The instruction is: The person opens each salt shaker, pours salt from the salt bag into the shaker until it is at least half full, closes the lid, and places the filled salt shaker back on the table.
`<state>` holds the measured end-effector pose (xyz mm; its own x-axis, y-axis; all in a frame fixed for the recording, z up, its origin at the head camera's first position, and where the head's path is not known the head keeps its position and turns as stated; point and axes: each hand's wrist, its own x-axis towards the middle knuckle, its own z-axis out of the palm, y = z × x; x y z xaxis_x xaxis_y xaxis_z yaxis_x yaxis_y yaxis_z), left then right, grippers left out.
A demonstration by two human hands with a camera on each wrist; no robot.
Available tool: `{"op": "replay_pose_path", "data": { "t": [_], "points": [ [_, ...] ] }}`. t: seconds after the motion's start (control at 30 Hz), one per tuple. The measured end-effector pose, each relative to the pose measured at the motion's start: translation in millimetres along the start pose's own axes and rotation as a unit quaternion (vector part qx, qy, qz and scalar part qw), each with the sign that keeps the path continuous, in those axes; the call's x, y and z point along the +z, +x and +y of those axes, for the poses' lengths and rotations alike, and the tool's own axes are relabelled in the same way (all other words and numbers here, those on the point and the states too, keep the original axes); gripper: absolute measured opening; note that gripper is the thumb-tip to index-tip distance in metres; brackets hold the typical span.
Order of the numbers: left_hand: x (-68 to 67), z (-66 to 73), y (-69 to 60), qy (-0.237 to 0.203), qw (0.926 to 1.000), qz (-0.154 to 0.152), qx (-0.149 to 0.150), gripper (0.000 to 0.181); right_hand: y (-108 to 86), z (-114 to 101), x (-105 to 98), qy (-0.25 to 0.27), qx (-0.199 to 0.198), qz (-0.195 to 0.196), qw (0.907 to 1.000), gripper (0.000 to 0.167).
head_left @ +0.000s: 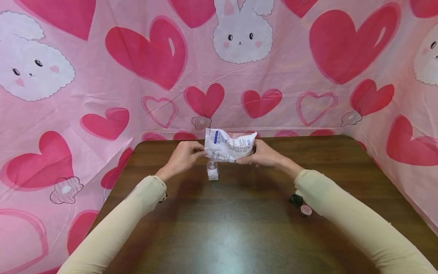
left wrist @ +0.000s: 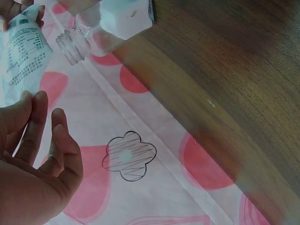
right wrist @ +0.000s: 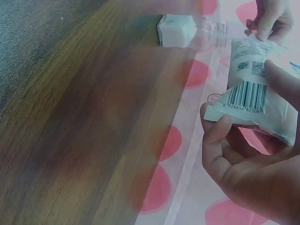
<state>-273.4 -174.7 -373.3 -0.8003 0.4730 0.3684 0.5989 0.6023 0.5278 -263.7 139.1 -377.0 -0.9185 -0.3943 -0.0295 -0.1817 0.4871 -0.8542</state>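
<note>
Both hands hold a white printed plastic bag [head_left: 230, 146] sideways above the far part of the table. At its left end my left hand [head_left: 183, 156] pinches the edge between thumb and forefinger, the other fingers loosely bent in the left wrist view. My right hand [head_left: 265, 153] grips the opposite end, near the barcode in the right wrist view. Just below the bag's left end a small clear glass jar [head_left: 213, 171] stands upright, uncapped, partly filled with white contents [right wrist: 177, 31]. Whether anything is coming out of the bag cannot be seen.
Under the right forearm, a round pinkish lid with holes [head_left: 305, 210] lies on the brown wooden table [head_left: 219, 236], beside a dark green item [head_left: 295, 200] of unclear kind. A pink cloth with hearts and rabbits [head_left: 239, 76] hangs behind the table's far edge and along its sides.
</note>
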Motion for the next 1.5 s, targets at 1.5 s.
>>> {"op": "replay_pose_path", "data": {
  "t": [1.5],
  "points": [
    [0.0,-2.9,-1.2,0.006,1.0000,0.006,0.003,0.007,1.2,-1.2,1.6,0.000,-0.004,0.001,1.0000,0.049]
  ]
}}
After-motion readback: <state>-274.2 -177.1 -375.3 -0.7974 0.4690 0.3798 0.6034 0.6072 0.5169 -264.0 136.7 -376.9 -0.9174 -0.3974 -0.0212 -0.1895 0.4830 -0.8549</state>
